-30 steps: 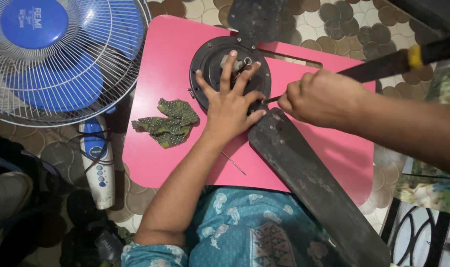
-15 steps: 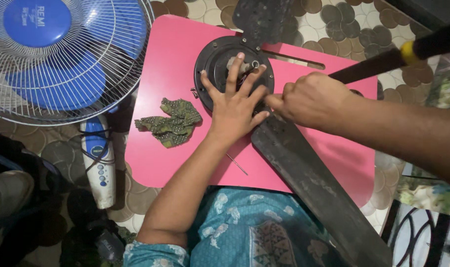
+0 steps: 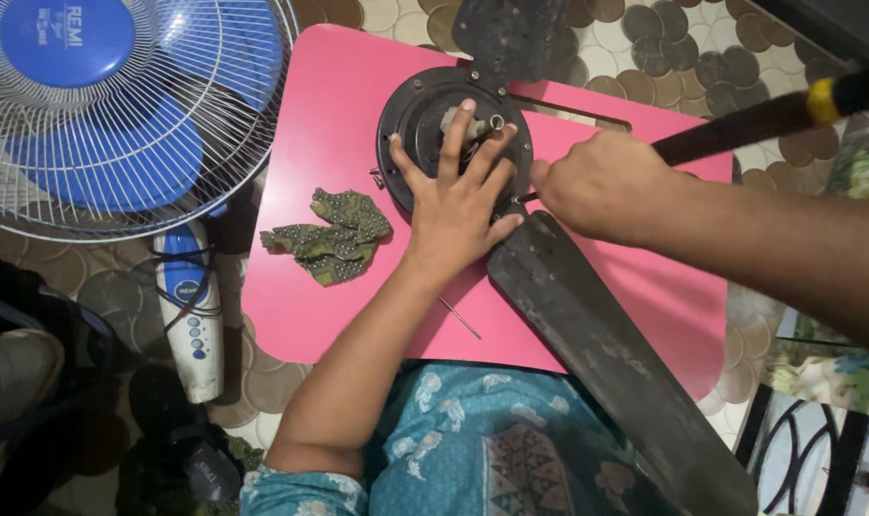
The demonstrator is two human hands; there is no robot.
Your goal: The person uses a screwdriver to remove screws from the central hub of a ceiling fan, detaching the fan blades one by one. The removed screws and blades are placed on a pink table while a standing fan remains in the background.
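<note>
A black round ceiling fan motor hub (image 3: 417, 113) lies on a pink table (image 3: 329, 96). My left hand (image 3: 458, 205) presses flat on the hub with fingers spread. One long dusty black blade (image 3: 597, 334) runs from the hub toward the lower right, and another blade (image 3: 506, 33) points away at the top. My right hand (image 3: 601, 182) is closed around a thin-shafted screwdriver (image 3: 524, 198). Its tip sits at the joint where the long blade meets the hub, right beside my left thumb.
A crumpled green patterned cloth (image 3: 334, 234) and a thin metal pin (image 3: 458, 318) lie on the table. A blue-and-white pedestal fan (image 3: 100, 105) with its control stem (image 3: 191, 306) lies on the left floor. A black pole with a yellow band (image 3: 769, 115) crosses at upper right.
My right hand pushed in against my left hand, then drew back slightly right, showing the screwdriver shaft again. My left hand stays flat on the hub.
</note>
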